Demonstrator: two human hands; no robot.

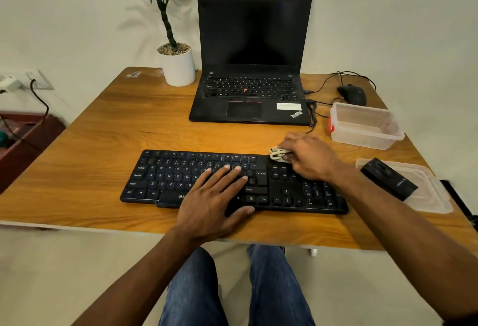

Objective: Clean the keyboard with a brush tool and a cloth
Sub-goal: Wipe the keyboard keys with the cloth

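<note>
While the left hand lay flat with fingers straight on the keyboard (near edge of the bench), we noted the right hand gripping the bunched cloth at its far edge.

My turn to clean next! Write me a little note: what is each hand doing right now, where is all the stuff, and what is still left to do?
Left hand: flat, fingers straight, resting on the middle of the keyboard to steady it.
Right hand: grips a bunched pale cloth, pressed on the keyboard's top edge above the navigation keys.
Black tool case: lying on a clear lid to the right of the keyboard. No brush in either hand.
Clear box: open, behind the lid.
Done: cannot tell how much has been wiped or brushed.
Left: probably keep wiping across the keys.
</note>
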